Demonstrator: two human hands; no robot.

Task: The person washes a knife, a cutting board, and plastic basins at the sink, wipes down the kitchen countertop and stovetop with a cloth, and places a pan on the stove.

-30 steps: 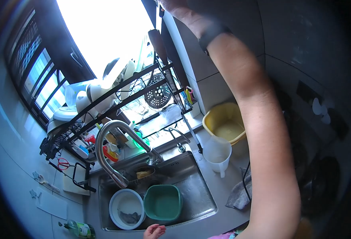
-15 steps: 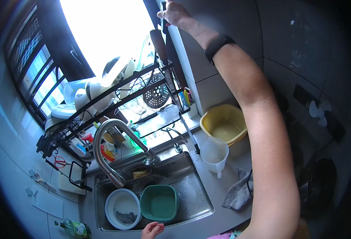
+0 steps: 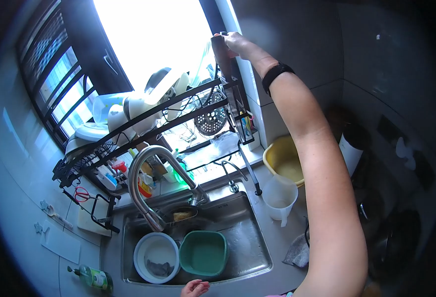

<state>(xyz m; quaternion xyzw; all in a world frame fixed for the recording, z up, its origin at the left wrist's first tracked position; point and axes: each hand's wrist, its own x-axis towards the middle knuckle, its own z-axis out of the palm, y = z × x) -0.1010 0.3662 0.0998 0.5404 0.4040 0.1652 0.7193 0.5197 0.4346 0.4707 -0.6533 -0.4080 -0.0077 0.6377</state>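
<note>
High up at the right end of the dish rack [image 3: 151, 115], my right hand [image 3: 235, 45] is closed around a dark-handled utensil, mostly hidden by the fingers. Just left of it a thick brown handle [image 3: 221, 55] stands upright in the rack's end holder [image 3: 234, 96]. Below hangs a perforated skimmer [image 3: 211, 119]. At the bottom edge, my left hand [image 3: 194, 287] hovers by the sink's front rim, fingers loosely curled and apart, nothing visible in them. Nearest to it are a green basin [image 3: 204, 252] and a white basin [image 3: 140, 257] with grey cloth in the water.
A curved steel faucet [image 3: 135, 183] arches over the sink [image 3: 247, 247]. Right of the sink stand a translucent measuring jug [image 3: 280, 198], a yellow basin [image 3: 283, 161] and a grey cloth [image 3: 297, 251]. A green soap bottle [image 3: 93, 278] is at the lower left. Bowls crowd the rack before the bright window.
My right hand has come down with the dark-handled utensil, from above the rack's end to beside the brown handle. The view has shifted slightly; my left hand stays near the sink's front.
</note>
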